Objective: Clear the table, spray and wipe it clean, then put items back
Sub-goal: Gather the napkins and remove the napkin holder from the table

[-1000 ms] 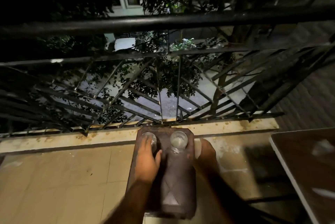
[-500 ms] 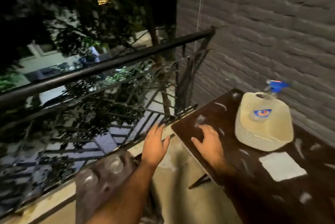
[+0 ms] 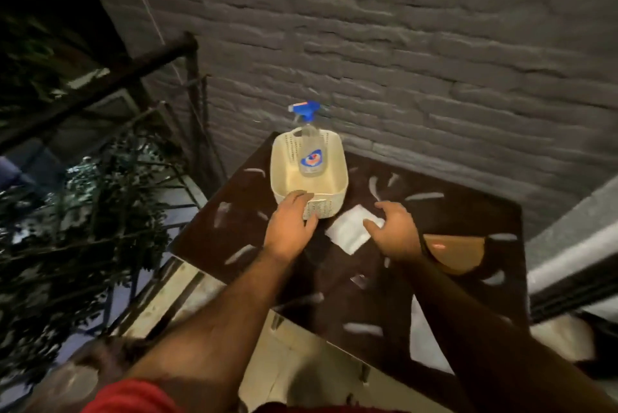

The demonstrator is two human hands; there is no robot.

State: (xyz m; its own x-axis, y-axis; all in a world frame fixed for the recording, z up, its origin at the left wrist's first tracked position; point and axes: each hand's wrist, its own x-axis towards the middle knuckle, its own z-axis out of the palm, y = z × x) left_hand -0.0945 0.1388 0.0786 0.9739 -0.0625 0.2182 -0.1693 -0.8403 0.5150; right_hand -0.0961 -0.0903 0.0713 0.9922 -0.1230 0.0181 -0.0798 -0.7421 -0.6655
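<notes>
A dark brown table [image 3: 334,282] with pale leaf marks stands against a grey brick wall. At its far left corner sits a cream perforated basket [image 3: 329,178] with a clear spray bottle [image 3: 310,151], blue trigger on top, standing inside. My left hand [image 3: 290,225] grips the basket's near rim, fingers over the edge and thumb on the outer wall. A white folded cloth [image 3: 347,233] lies flat just right of the basket. My right hand [image 3: 394,232] hovers over it with loosely curved fingers, the thumb touching the cloth.
A tan curved object [image 3: 458,253] lies on the table to the right of my right hand. A black metal railing [image 3: 100,84] runs along the left, foliage beyond it. A brown stool [image 3: 67,379] is blurred at bottom left. A pale ledge [image 3: 575,245] rises on the right.
I have turned from the stool with its two glasses by the railing to the table. Both hands moved onto the table, the left to the basket, the right to the cloth.
</notes>
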